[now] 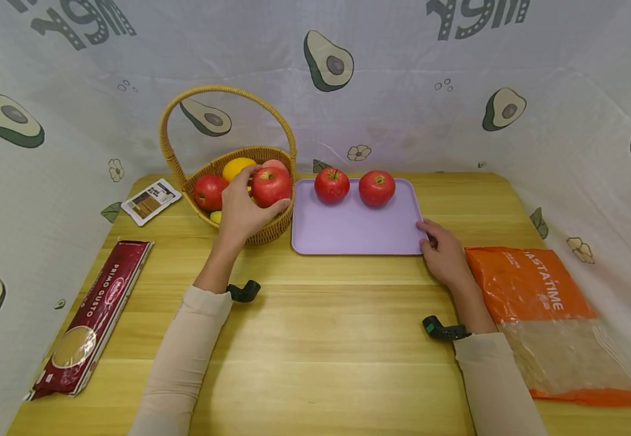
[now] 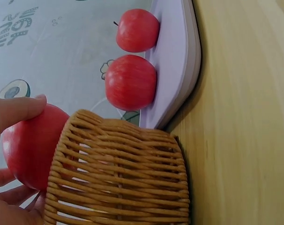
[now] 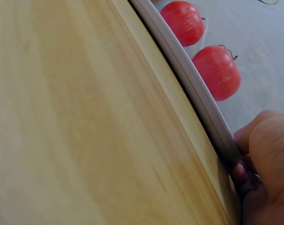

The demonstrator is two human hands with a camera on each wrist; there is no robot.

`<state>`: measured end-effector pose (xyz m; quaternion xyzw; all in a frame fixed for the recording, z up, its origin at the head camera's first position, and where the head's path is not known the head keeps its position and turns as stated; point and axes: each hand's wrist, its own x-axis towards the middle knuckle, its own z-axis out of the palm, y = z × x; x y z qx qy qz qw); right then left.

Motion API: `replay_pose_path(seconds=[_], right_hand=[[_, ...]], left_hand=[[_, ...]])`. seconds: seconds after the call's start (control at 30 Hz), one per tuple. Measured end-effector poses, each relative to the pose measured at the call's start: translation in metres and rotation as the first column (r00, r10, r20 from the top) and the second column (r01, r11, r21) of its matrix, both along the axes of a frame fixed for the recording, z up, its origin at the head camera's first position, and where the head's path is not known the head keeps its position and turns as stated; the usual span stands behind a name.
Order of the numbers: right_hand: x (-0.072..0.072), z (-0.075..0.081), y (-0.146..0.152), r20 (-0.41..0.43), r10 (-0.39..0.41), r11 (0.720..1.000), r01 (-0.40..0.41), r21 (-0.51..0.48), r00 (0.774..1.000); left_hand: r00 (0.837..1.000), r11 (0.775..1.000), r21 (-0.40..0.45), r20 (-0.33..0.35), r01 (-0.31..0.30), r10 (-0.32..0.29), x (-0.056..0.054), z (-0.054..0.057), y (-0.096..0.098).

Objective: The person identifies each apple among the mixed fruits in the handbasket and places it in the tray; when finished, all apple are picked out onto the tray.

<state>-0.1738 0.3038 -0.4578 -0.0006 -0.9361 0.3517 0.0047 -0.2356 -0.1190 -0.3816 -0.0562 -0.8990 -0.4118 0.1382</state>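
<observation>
My left hand (image 1: 246, 206) grips a red apple (image 1: 271, 186) at the right side of the wicker basket (image 1: 272, 233). In the left wrist view the held apple (image 2: 34, 145) shows just over the basket's woven rim, thumb on one side and fingers on the other. Inside the basket lie another red apple (image 1: 210, 192), a yellow fruit (image 1: 238, 168) and a pinkish fruit (image 1: 275, 165). Beside the basket, two red apples (image 1: 332, 185) (image 1: 377, 188) sit along the back of a lilac tray (image 1: 356, 233). My right hand (image 1: 445, 251) pinches the tray's right edge near its front corner.
A maroon pasta packet (image 1: 94, 318) lies at the left of the wooden table (image 1: 337, 351), with a small white-and-brown pouch (image 1: 151, 201) behind it. An orange pasta bag (image 1: 552, 321) lies by my right forearm. The basket's tall handle (image 1: 228, 89) arches above the fruit.
</observation>
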Motion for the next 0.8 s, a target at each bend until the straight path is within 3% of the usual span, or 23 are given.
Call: replay_pose_path(seconds=[0.2, 0.4, 0.8], right_hand=[[0.002, -0.001, -0.001, 0.008, -0.003, 1.0, 0.003, 0.008, 1.0], [0.003, -0.001, -0.001, 0.012, -0.002, 1.0, 0.002, 0.002, 1.0], [0.002, 0.0, -0.001, 0.005, 0.005, 1.0, -0.005, -0.001, 1.0]], left_hand=[[0.996, 0.997, 0.048, -0.067, 0.057, -0.053, 0.005, 0.002, 0.01], [0.988, 0.994, 0.036, -0.123, 0.103, -0.098, 0.01, 0.005, 0.023], [0.977, 0.977, 0.035, -0.023, 0.211, -0.21, 0.018, 0.008, 0.051]])
